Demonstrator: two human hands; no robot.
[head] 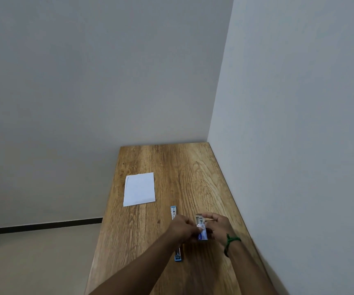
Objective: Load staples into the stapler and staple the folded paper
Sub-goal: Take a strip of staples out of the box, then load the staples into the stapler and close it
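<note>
Both hands on the staple box [202, 231], lower centre-right of frame: left hand [182, 227] pinching its near end, right hand [219, 227] gripping the body. Stapler [178, 256] flat on bench [193, 162], just left of box, partly hidden under left hand, long axis running top-to-bottom of frame. Closest to left hand. Folded paper [139, 189] up-left, well apart. No loose staple strip visible; probably still getting one out.
</note>
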